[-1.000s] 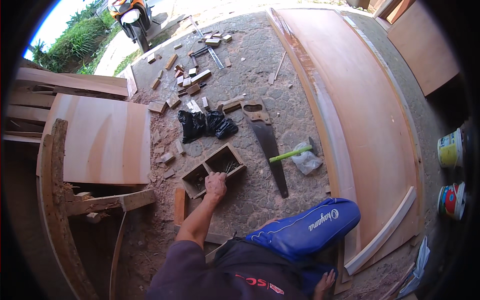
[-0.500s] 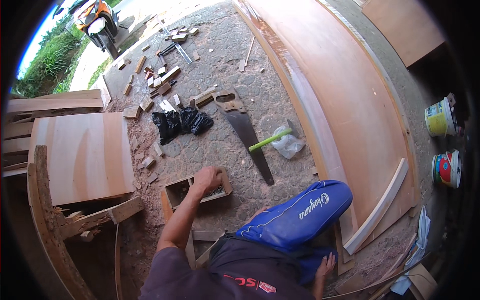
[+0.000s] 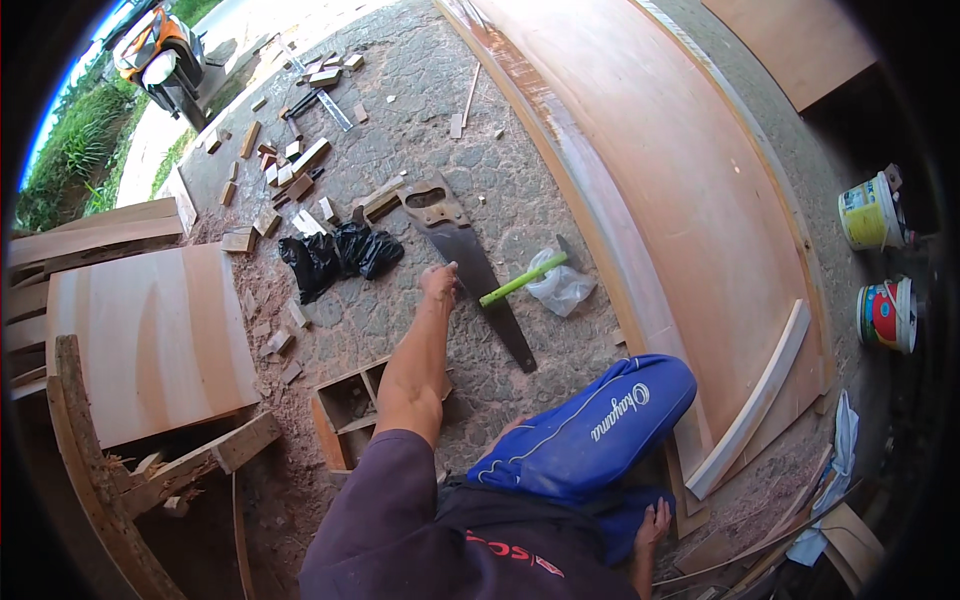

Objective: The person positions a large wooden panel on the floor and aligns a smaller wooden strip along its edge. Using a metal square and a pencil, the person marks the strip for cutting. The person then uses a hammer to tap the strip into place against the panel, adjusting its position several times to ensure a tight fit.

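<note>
My left hand (image 3: 438, 283) is stretched forward beside the blade of a wooden-handled handsaw (image 3: 468, 262) on the ground. Its fingers are curled together; whatever they may hold is too small to make out. Just right of it, a hammer (image 3: 524, 278) with a bright green handle lies across the saw blade, its head by a clear plastic bag (image 3: 562, 290). Beneath my left forearm stands a divided wooden box (image 3: 345, 402), partly hidden by the arm. My right hand (image 3: 654, 522) rests against my blue trousers with its fingers apart, holding nothing.
Black plastic bags (image 3: 340, 258) and scattered wood offcuts (image 3: 300, 187) lie ahead, with a try square (image 3: 334, 110). A long wooden panel (image 3: 680, 200) stretches along the right, near two buckets (image 3: 887, 316). Left are a plywood sheet (image 3: 150, 340) and rough timber (image 3: 200, 462).
My left hand has come out of the wooden box and moved forward and right to the saw blade. My right hand stays by my leg. The whole view has shifted slightly.
</note>
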Available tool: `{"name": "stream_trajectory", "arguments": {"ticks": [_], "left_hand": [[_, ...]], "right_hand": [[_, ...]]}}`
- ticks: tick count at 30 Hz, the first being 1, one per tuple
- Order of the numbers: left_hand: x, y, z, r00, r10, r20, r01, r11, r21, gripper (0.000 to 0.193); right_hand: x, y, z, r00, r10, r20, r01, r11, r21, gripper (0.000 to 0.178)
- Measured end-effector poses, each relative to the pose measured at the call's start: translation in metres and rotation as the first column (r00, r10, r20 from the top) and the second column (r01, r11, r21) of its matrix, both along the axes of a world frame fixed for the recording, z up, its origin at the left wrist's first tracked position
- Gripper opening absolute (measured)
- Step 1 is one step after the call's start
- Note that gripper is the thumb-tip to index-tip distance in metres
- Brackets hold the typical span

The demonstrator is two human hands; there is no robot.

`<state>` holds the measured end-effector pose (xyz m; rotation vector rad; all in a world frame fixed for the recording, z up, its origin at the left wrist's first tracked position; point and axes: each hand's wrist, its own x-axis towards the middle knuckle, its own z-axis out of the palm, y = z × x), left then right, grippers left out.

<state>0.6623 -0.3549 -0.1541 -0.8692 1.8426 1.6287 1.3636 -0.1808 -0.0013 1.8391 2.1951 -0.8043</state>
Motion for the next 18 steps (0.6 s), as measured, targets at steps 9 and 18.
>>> {"name": "stream_trajectory", "arguments": {"ticks": [9, 18], "left_hand": [[-0.001, -0.044, -0.036, 0.997, 0.035, -0.065, -0.030, 0.996, 0.082, 0.004], [0.011, -0.130, -0.045, 0.997, -0.067, -0.033, 0.063, 0.992, -0.107, 0.019]], "right_hand": [[-0.013, -0.003, 0.004, 1.000, -0.024, 0.005, 0.024, 0.999, 0.048, 0.049], [-0.011, 0.001, -0.006, 1.000, 0.008, -0.014, -0.008, 1.000, -0.008, 0.049]]}}
